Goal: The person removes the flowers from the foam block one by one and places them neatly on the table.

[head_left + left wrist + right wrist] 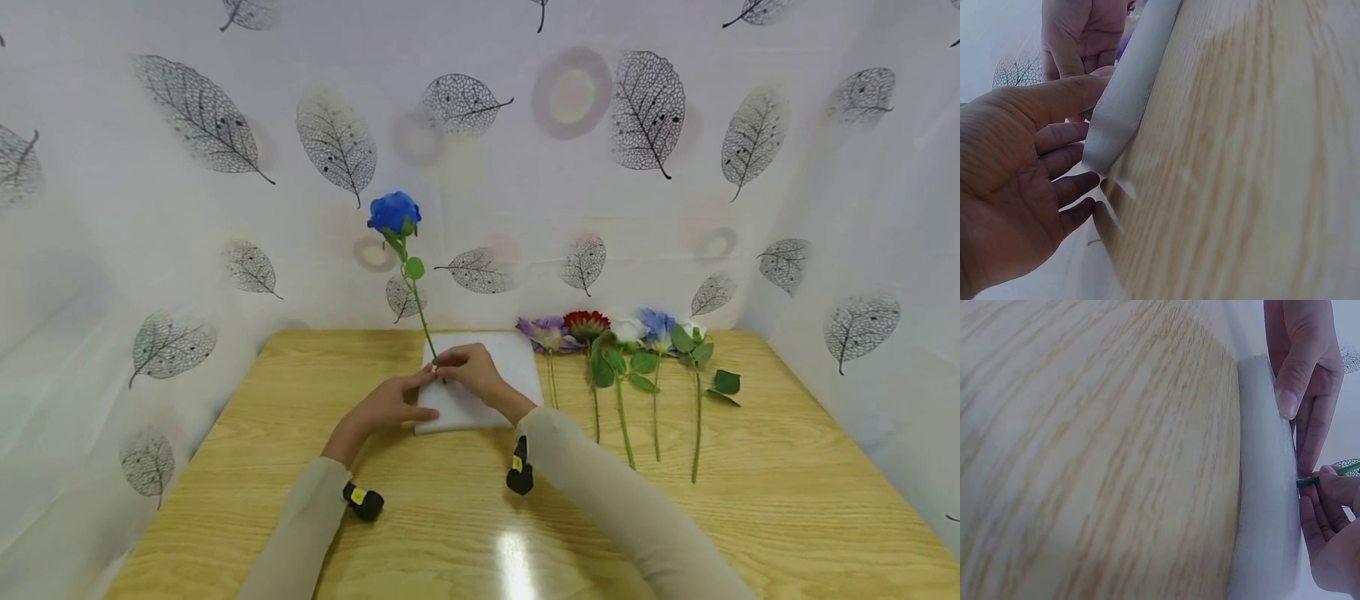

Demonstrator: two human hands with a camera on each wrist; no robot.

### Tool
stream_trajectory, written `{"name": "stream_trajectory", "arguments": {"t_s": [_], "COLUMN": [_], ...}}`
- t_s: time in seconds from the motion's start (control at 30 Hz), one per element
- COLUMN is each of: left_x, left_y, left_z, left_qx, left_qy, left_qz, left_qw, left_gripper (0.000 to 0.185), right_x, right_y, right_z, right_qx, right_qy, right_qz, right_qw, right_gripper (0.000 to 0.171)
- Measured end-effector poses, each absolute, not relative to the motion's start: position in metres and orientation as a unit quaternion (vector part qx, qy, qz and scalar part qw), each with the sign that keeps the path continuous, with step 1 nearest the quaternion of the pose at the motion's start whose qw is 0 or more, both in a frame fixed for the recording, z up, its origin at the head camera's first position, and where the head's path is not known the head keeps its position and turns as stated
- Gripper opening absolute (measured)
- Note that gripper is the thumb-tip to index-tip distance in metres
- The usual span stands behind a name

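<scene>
Nearest the lens: left hand, fingers straight and released, steadying the white foam block on the tabletop. Right hand pinched the blue rose's stem, upright in the foam. Best kept vertical, pressed slowly. Bloom visible only from the head view; pinch only at the right wrist.

Both forearms, in beige sleeves, reach up from the bottom of the head view and converge near the frame's centre. The left hand lies with its fingers nearly straight and its thumb stretched out toward the right one. The right hand sits just above and right of it, fingers curled, fingertips pinched together. The two hands touch at the fingertips.
</scene>
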State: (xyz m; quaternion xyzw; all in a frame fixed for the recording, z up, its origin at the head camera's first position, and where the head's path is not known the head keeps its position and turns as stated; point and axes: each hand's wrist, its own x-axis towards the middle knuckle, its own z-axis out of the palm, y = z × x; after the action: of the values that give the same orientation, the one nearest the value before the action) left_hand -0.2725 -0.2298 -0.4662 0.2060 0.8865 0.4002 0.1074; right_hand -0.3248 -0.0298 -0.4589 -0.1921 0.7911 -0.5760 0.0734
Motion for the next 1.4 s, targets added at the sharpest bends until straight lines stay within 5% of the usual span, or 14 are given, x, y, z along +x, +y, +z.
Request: {"name": "stream_trajectory", "arguments": {"t_s": [1.4], "left_x": [-0.2754], "left_y": [-0.2308], "left_z": [-0.4692], "left_qx": [0.208], "left_qy": [0.885], "left_qz": [0.402], "left_qw": [0.112], "left_gripper": [0.082], "right_x": [-0.3259], "right_y": [-0.0305], "right_z": [-0.4531], "right_qx": [-0.187], "right_qy": [0.797], "right_qz": [-0.569], "right_qw": [0.077], "right_gripper": [0.017]}}
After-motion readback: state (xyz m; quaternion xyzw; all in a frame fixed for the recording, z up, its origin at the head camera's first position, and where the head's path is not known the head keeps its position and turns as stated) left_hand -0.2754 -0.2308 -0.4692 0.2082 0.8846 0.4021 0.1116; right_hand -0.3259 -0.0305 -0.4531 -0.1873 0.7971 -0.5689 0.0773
